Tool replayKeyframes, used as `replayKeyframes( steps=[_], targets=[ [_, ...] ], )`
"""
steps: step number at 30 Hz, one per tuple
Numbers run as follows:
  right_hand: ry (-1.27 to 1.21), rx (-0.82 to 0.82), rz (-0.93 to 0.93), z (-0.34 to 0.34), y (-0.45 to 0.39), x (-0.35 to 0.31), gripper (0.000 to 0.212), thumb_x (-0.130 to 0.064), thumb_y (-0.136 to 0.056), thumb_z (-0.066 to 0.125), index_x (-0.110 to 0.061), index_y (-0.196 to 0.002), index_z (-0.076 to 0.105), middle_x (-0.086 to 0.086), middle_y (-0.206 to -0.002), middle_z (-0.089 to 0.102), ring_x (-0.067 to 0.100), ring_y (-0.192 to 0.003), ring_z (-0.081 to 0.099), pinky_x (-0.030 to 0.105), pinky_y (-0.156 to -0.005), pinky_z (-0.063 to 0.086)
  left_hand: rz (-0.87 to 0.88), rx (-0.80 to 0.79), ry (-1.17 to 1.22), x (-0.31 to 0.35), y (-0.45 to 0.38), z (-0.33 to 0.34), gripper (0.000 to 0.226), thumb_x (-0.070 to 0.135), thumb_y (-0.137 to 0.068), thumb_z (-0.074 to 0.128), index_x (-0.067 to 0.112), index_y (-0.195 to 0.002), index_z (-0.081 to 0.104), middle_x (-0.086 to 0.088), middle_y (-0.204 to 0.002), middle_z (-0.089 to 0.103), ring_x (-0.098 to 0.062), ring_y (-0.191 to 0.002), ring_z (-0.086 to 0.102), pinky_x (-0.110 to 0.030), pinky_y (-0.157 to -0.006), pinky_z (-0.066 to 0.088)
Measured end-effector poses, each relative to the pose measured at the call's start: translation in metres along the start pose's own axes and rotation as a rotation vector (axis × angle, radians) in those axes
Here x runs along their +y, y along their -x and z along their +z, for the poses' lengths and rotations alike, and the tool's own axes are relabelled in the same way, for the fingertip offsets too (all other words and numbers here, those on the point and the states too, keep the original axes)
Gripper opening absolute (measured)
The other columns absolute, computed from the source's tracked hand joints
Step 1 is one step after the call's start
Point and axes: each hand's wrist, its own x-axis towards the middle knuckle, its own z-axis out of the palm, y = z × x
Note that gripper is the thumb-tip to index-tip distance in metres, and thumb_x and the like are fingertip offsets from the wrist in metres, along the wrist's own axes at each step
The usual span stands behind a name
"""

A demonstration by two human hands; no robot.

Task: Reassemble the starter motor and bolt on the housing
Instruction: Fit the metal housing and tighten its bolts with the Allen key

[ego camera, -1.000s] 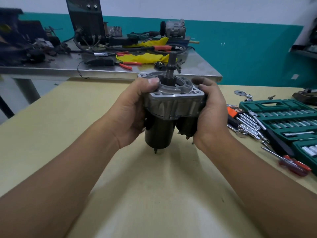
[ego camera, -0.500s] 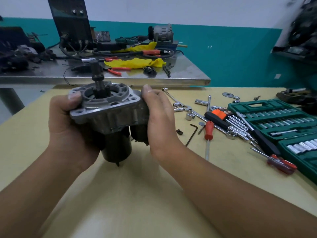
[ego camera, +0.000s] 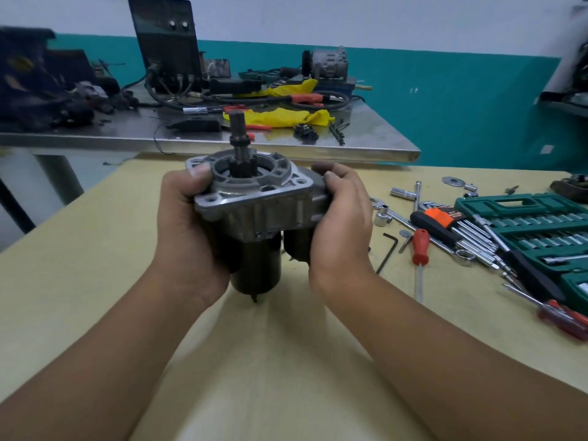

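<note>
The starter motor (ego camera: 254,218) stands upright between the two hands above the yellow table (ego camera: 95,249), its long axis vertical: shaft (ego camera: 238,128) pointing up, dark cylindrical body (ego camera: 256,268) pointing down. The left hand (ego camera: 187,230) and the right hand (ego camera: 343,224) each grasp a side of the silver housing (ego camera: 254,198), thumbs on its upper flange.

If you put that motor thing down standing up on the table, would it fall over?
Probably, yes. The starter motor looks top-heavy: its wide grey metal housing sits above narrower black cylinders, and a small stud pokes out underneath. It likely feels heavy and stiff, since the left hand and right hand both grip it. Laid on its side, it might roll.
</note>
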Motion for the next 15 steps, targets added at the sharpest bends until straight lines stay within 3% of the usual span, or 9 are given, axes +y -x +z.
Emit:
replayKeyframes(
  steps=[4,8,10,11,13,15],
  targets=[
    [-0.009,0.013,-0.001,0.001,-0.003,0.001,0.022,-0.023,-0.092,0.048,-0.027,-0.085,0.069,-0.01,-0.074,0.069,0.005,-0.07,0.064,0.025,-0.058,0.048,-0.029,0.036,0.025,0.004,0.0,-0.001,0.05,0.041,-0.082,0.044,0.014,-0.111,0.073,-0.008,-0.105,0.077,-0.025,-0.097,0.073,-0.031,-0.073,0.061],
    [0.072,-0.03,0.036,0.001,-0.008,0.001,0.03,-0.035,-0.089,0.049,-0.035,-0.067,0.068,-0.015,-0.071,0.066,0.021,-0.08,0.062,0.047,-0.076,0.048,-0.039,0.025,-0.007,0.004,0.001,-0.001,0.042,0.038,-0.08,0.048,0.019,-0.096,0.081,-0.007,-0.1,0.078,-0.022,-0.089,0.075,-0.031,-0.065,0.06],
    [0.17,-0.13,0.095,-0.002,-0.017,-0.002,0.032,-0.046,-0.09,0.048,-0.033,-0.071,0.071,-0.005,-0.088,0.074,0.035,-0.094,0.066,0.058,-0.088,0.053,-0.03,0.035,-0.014,0.005,0.0,-0.001,0.04,0.038,-0.079,0.049,0.021,-0.092,0.082,-0.005,-0.099,0.079,-0.02,-0.088,0.075,-0.029,-0.066,0.06],
    [0.216,-0.17,0.12,-0.007,-0.024,-0.006,0.038,-0.052,-0.091,0.047,-0.03,-0.075,0.074,0.002,-0.096,0.076,0.033,-0.099,0.069,0.058,-0.092,0.055,-0.032,0.046,-0.01,0.005,0.0,-0.002,0.039,0.039,-0.079,0.05,0.021,-0.095,0.081,-0.005,-0.101,0.079,-0.021,-0.09,0.075,-0.029,-0.068,0.06],
    [0.303,-0.171,0.093,-0.023,-0.045,-0.016,0.051,-0.057,-0.097,0.039,-0.027,-0.08,0.077,0.003,-0.093,0.078,0.021,-0.09,0.074,0.047,-0.082,0.055,-0.043,0.067,0.007,0.007,-0.002,-0.005,0.041,0.04,-0.079,0.052,0.019,-0.104,0.076,-0.006,-0.107,0.078,-0.022,-0.093,0.075,-0.031,-0.07,0.061],
    [0.564,-0.09,-0.026,-0.046,-0.065,-0.022,0.038,-0.046,-0.102,0.047,-0.024,-0.084,0.073,-0.002,-0.086,0.077,0.015,-0.08,0.071,0.043,-0.078,0.056,-0.041,0.1,0.02,0.008,-0.003,-0.008,0.037,0.043,-0.082,0.053,0.024,-0.1,0.078,-0.004,-0.11,0.078,-0.021,-0.095,0.075,-0.033,-0.071,0.062]
  ],
)
